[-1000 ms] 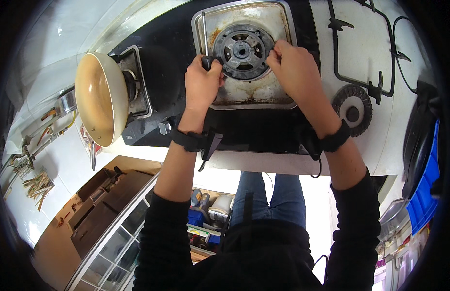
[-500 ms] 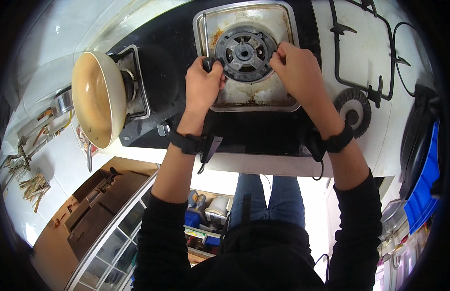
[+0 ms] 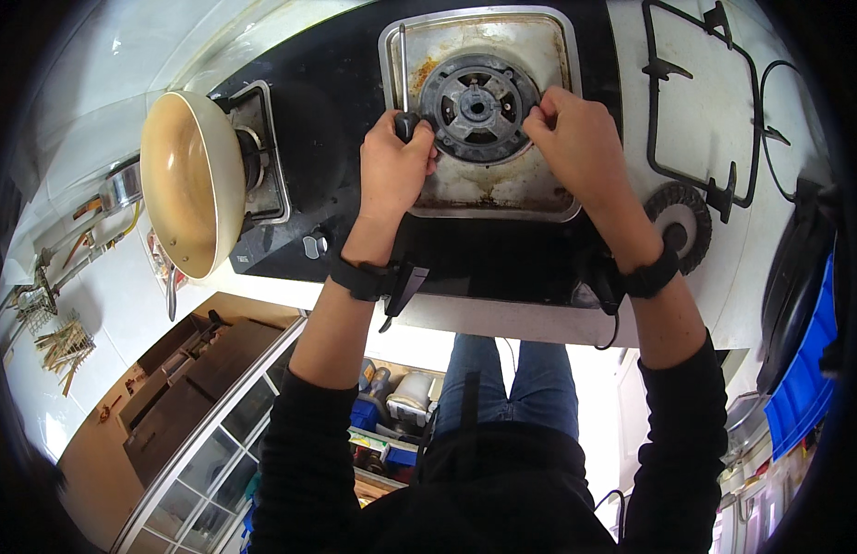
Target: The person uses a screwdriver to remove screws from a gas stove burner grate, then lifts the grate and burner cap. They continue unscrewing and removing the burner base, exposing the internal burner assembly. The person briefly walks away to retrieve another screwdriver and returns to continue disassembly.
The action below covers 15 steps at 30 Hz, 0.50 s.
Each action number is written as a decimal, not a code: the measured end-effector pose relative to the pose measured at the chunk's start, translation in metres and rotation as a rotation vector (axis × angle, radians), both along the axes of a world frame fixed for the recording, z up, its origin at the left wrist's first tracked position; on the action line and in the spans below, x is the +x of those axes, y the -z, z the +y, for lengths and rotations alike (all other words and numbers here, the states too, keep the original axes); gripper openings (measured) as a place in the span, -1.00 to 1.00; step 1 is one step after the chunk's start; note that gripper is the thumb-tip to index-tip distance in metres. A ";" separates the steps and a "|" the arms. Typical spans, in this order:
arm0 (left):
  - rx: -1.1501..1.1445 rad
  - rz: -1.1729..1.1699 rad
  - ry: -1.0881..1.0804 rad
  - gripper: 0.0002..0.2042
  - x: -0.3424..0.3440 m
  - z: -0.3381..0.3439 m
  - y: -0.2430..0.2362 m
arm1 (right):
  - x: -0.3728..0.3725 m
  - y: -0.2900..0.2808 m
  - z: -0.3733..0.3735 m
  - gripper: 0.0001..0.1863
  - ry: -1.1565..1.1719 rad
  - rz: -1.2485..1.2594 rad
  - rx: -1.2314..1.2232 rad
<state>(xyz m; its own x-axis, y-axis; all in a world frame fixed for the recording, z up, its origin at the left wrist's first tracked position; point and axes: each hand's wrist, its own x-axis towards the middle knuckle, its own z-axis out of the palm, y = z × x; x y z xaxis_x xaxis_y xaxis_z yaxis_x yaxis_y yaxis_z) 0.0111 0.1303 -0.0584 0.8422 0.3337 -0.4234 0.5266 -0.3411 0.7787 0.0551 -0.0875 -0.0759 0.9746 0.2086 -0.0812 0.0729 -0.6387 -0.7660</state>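
Note:
A round grey gas burner base (image 3: 444, 145) sits in the middle of a square, rust-stained metal drip tray (image 3: 488, 196) on the black cooktop. At its left, my left hand (image 3: 390, 175) is closed on a black-handled screwdriver (image 3: 406, 123), the shaft pointing away from me over the tray. My left fingertips are close to the burner's left edge. Across from it, my right hand (image 3: 579, 146) has thumb and fingers pinched together at the burner's right edge. Whether they grip the rim or something small cannot be seen.
At the right, a black pan support (image 3: 652, 129) and a toothed burner ring (image 3: 694, 231) lie on the white counter. A cream frying pan (image 3: 193, 185) stands tilted on the left burner, near a control knob (image 3: 315, 245). Below the counter is an open drawer (image 3: 401, 448).
The whole view has shifted slightly to the right. Both hands keep nearly the same places at the burner, the left still holding the screwdriver, the right still pinched.

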 end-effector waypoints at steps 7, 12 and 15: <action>-0.008 0.004 -0.026 -0.81 0.001 0.002 0.002 | 0.000 0.000 -0.002 -0.77 -0.005 0.004 0.075; -0.037 -0.019 -0.027 -0.80 0.002 0.005 0.004 | 0.001 -0.001 -0.002 -0.78 -0.014 0.025 -0.001; -0.051 -0.004 -0.051 -0.81 0.001 0.004 0.003 | 0.001 -0.003 -0.002 -0.79 -0.022 0.025 -0.007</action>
<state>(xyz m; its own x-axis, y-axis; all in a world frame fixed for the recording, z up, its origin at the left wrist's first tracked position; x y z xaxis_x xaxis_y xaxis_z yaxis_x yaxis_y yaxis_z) 0.0121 0.1339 -0.0619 0.8266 0.3544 -0.4371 0.5388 -0.2741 0.7966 0.0558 -0.0891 -0.0730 0.9674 0.2296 -0.1066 0.0684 -0.6424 -0.7633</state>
